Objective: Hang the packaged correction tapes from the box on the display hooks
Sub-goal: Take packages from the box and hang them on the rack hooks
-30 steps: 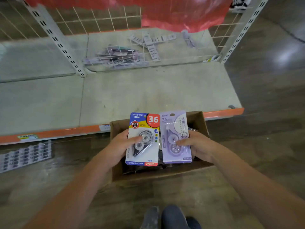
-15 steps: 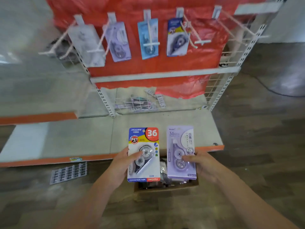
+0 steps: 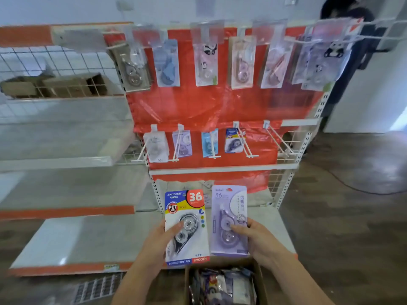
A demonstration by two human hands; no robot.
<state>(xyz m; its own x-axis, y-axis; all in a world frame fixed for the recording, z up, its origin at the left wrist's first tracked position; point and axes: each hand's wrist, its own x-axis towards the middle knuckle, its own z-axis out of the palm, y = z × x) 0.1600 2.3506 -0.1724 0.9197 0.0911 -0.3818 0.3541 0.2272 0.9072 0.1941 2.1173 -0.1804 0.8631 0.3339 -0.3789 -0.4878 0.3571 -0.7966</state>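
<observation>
You lift both packs clear of the box [image 3: 224, 282] and raise your head with them — a second ago you were looking straight down into the carton, and now the whole display fills the view. Your left hand [image 3: 158, 241] holds the blue-and-yellow pack [image 3: 187, 225], thumb pressed on the blister over the tape wheels, fingers behind the card. Your right hand [image 3: 257, 236] holds the lilac pack [image 3: 229, 219] the same way. The two cards sit upright and side by side, just about touching, above the box's far edge and well below the hooks.

That means the picking-up is done and the sorting comes next. The lower row of hooks [image 3: 211, 148] already carries matching stock: a lilac pack hanging on the second hook [image 3: 182, 143] and a blue-and-yellow one on the fourth [image 3: 234, 140]. To the right, two bare hooks [image 3: 279, 144] jut out with nothing on them. The upper row [image 3: 207, 62] looks full, though it is blurred.

Compared with half a second back, the packs are in the same grip and the same order; what differs is the camera's tilt — the upper row and the top rail are in sight now. The box has slid to the bottom edge of view, with more packs heaped inside it.
</observation>
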